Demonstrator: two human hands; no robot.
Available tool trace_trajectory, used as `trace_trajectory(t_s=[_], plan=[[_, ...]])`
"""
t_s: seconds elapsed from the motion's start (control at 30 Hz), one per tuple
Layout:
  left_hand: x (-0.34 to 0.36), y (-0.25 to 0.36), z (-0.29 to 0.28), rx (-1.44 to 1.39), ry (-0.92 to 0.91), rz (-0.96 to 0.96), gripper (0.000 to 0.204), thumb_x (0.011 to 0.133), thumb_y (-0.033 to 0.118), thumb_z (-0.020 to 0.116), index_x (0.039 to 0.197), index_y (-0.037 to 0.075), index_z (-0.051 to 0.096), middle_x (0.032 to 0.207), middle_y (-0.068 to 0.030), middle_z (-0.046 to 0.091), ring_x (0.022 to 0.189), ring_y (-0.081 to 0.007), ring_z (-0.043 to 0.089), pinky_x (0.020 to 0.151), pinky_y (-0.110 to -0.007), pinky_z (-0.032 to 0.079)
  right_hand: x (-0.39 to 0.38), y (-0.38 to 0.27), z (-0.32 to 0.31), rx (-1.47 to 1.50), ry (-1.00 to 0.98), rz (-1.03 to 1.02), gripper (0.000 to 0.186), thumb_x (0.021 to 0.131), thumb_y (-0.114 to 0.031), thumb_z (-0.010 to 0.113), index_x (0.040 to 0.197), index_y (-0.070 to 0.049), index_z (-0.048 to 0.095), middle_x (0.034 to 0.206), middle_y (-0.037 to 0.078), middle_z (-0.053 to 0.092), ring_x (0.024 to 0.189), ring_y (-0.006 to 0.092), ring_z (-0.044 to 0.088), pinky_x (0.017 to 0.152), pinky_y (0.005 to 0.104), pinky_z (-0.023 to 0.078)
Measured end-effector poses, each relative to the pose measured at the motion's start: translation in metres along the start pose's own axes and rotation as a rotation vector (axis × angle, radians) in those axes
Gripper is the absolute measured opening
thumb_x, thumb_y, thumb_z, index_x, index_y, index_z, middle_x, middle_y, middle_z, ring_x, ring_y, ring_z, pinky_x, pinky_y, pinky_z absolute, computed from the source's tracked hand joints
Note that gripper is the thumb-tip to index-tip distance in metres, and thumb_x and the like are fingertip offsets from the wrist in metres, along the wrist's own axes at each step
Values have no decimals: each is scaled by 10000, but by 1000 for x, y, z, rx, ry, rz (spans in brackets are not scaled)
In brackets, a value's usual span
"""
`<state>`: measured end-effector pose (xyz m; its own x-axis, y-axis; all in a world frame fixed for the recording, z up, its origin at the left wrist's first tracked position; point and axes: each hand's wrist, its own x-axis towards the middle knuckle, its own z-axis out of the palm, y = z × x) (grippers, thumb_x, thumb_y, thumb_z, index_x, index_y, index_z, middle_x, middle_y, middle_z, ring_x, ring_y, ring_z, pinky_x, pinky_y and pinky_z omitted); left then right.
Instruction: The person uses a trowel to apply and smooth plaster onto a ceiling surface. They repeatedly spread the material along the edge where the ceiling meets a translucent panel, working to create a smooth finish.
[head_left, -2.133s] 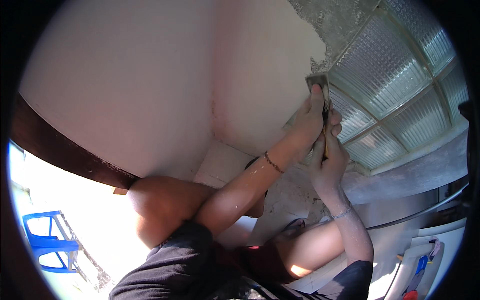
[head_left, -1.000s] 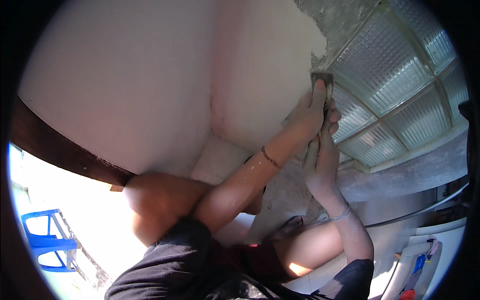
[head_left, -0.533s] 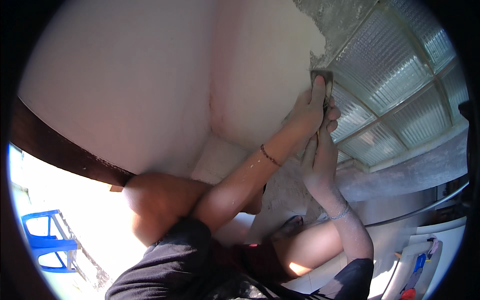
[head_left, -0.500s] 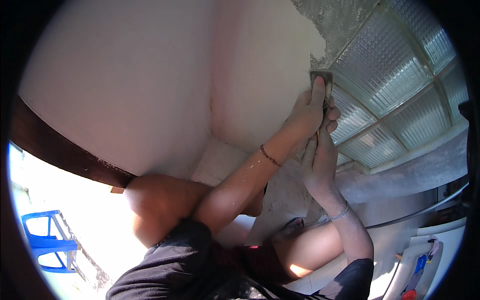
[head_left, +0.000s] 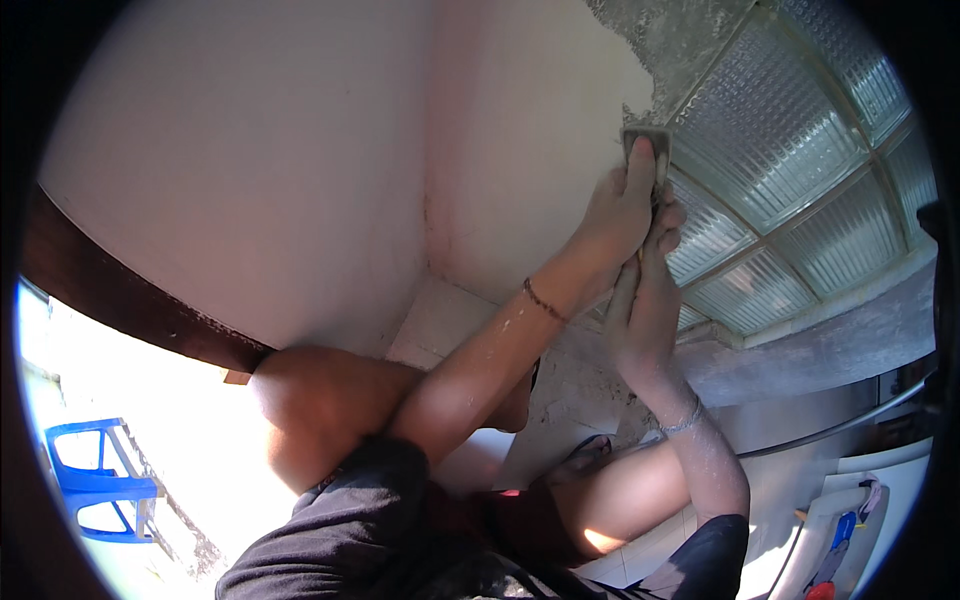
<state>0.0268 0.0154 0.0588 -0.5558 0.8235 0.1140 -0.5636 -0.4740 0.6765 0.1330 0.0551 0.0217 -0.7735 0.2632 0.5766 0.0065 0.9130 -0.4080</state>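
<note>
A scraper with a flat grey blade (head_left: 648,134) is pressed to the wall, where pale plaster meets rough grey cement (head_left: 685,45) beside a glass-block window (head_left: 770,140). My left hand (head_left: 615,215) is closed round it, the thumb lying along the blade. Just below, my right hand (head_left: 650,310) grips the handle, its fingers curled behind and touching the left hand. Most of the handle is hidden by both hands.
A grey ledge (head_left: 800,362) runs under the window. Crumbs lie on the floor (head_left: 590,395) by my sandalled foot. A blue plastic stool (head_left: 100,488) stands at far left, and a hose (head_left: 850,428) lies at right. A dark beam (head_left: 140,290) edges the left wall.
Both hands and the scraper have shifted slightly up and to the right along the edge of the plaster. The grip looks the same.
</note>
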Motion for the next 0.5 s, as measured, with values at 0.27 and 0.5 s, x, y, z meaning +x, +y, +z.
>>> trace_trajectory(t_s=[0.27,0.5], plan=[[-2,4,2,-27,-1,3,555,1028,592,333,880,67,435,671,-34,466,550,-149,457,499,-268,419,5,-10,-1,15,55,-35,491,1008,-69,331,1479,66,302,1222,326,577,1082,467,614,881,451,508],[-5,3,-1,-38,-39,-19,558,1019,597,355,874,65,434,672,-31,461,556,-142,474,491,-277,442,0,-10,-5,38,2,39,441,1008,-71,366,1418,90,359,1148,321,592,1042,462,622,841,468,509]])
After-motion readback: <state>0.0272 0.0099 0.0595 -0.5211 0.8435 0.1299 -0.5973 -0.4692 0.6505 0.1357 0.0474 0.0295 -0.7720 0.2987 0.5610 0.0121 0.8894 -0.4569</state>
